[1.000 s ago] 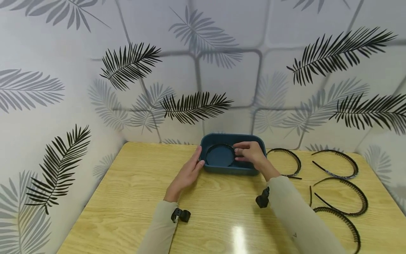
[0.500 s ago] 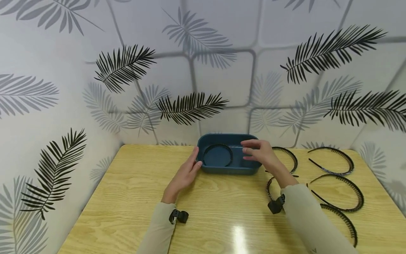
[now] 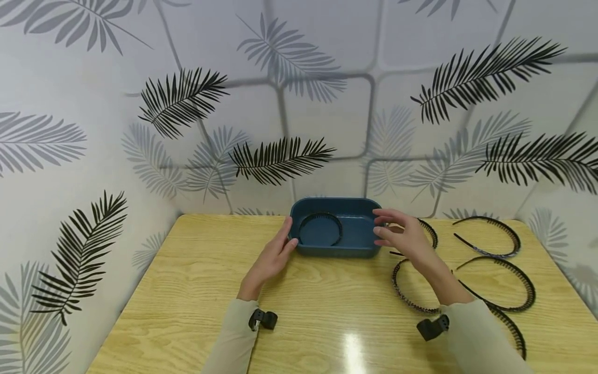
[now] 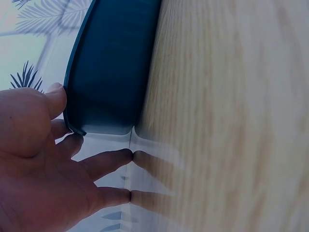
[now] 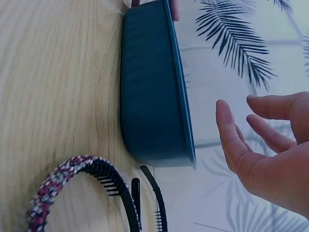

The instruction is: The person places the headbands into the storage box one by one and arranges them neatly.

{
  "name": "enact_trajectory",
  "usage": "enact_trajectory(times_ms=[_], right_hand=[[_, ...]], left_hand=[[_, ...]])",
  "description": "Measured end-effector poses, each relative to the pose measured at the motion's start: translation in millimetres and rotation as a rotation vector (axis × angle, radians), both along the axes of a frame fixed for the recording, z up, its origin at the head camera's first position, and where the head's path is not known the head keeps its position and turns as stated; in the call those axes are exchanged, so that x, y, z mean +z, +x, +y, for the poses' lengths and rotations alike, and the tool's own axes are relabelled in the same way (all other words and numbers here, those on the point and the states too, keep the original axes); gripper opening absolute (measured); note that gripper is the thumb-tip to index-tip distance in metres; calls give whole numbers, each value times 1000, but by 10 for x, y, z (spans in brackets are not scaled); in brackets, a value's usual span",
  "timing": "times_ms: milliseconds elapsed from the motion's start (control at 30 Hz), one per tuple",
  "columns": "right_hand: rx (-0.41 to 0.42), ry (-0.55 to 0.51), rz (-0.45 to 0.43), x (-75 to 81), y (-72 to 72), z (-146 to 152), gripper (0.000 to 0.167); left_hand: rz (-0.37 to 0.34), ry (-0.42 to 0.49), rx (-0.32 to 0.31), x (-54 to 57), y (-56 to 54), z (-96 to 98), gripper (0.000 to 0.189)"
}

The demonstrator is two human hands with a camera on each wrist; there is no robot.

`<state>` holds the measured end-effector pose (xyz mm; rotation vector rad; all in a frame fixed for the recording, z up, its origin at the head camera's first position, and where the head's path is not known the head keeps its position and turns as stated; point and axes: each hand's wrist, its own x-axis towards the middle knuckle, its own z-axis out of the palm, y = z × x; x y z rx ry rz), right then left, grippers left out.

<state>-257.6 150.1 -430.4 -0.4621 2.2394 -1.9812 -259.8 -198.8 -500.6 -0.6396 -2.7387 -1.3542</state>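
A dark blue plastic bin (image 3: 338,252) stands at the table's back edge. Inside its left half lies a black toothed headband (image 3: 322,214). My left hand (image 3: 269,258) holds the bin's left end, thumb at the rim; in the left wrist view two of its fingertips touch the table. At the bin's right end hovers my right hand (image 3: 405,238), fingers slightly bent and apart, nothing between them. Below it on the table is a beaded headband (image 5: 53,181) with red and white sparkles. Another headband (image 3: 432,235) is partly hidden behind the right hand.
More black headbands lie at the right: one at the back (image 3: 513,234), one in the middle (image 3: 530,288) and one in front (image 3: 516,332), partly covered by the right sleeve. A patterned wall (image 3: 327,119) rises behind the wooden table (image 3: 196,291).
My right hand has left the headband in the bin and moved right to the bin's end. The beaded headband has come into sight beneath it. My left hand keeps its place.
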Motion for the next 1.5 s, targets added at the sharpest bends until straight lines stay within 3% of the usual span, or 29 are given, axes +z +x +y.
enact_trajectory(times_ms=[233,533,967,1500], right_hand=[[-42,-12,58,0,210,135,48],[-72,-15,127,-72,471,290,45],[-134,-56,91,-153,821,655,47],[-226,-179,85,-140,877,1022,44]], left_hand=[[-5,2,-2,9,-16,-3,63],[-6,-3,4,-58,6,-24,64],[7,0,-18,-6,-22,39,64],[30,17,-17,-22,-19,3,64]])
